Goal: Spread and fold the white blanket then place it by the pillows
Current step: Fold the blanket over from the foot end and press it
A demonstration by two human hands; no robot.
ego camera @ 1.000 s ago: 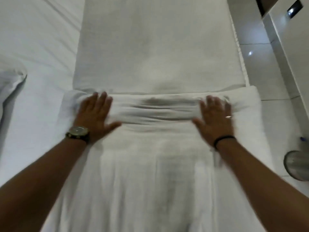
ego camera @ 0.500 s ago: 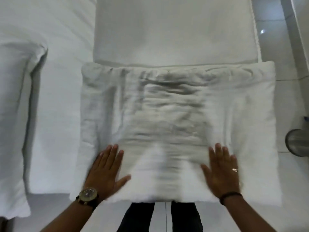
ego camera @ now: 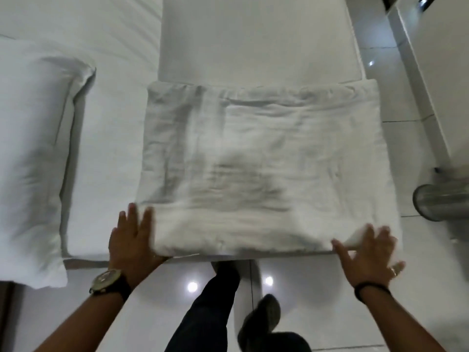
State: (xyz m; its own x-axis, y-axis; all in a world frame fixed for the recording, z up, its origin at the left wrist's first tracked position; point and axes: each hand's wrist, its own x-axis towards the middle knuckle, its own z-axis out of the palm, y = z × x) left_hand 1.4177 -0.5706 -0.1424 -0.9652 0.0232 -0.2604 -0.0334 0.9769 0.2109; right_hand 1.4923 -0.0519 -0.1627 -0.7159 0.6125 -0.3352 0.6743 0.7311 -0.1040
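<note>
White and thickly folded, the rectangular blanket (ego camera: 266,168) lies flat at the near end of the white-sheeted bed (ego camera: 114,138), its front edge level with the mattress edge. The left hand (ego camera: 132,243) rests against the blanket's near-left corner, fingers straight and spread, a dark-strapped wristwatch (ego camera: 107,280) on its wrist. The right hand (ego camera: 368,257) lies at the near-right corner, fingers extended and relaxed, not curled round the cloth. A plump white pillow (ego camera: 35,158) sits well apart to the left. Beside the bed on the tiled floor (ego camera: 317,301) stands a round metal bin (ego camera: 441,203).
</note>
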